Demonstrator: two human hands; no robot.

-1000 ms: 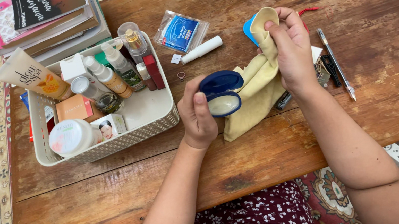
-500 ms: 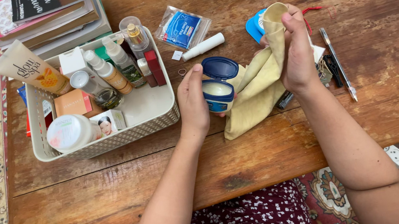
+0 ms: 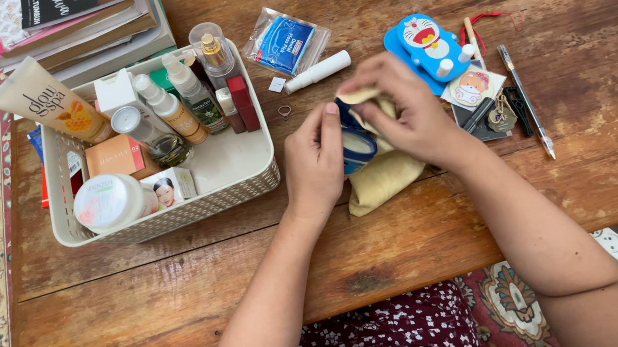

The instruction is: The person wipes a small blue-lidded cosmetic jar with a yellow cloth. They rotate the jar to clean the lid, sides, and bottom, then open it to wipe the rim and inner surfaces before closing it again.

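My left hand (image 3: 314, 161) grips a small dark blue jar (image 3: 356, 147) with its flip lid up, held over the wooden table (image 3: 181, 296). My right hand (image 3: 402, 116) holds a pale yellow cloth (image 3: 382, 175) and presses part of it against the jar's lid. Most of the cloth hangs down below both hands onto the table. The jar is largely hidden between my fingers.
A white basket (image 3: 246, 182) of tubes, bottles and boxes stands to the left, with stacked books (image 3: 79, 28) behind it. A blue sachet packet (image 3: 284, 42), a white stick tube (image 3: 317, 71), a blue cartoon-cat item (image 3: 424, 44), a keychain and pens (image 3: 524, 99) lie to the right.
My right hand came down from its raised position and brought the cloth onto the jar. That uncovered the blue cartoon-cat item and the small things behind it.
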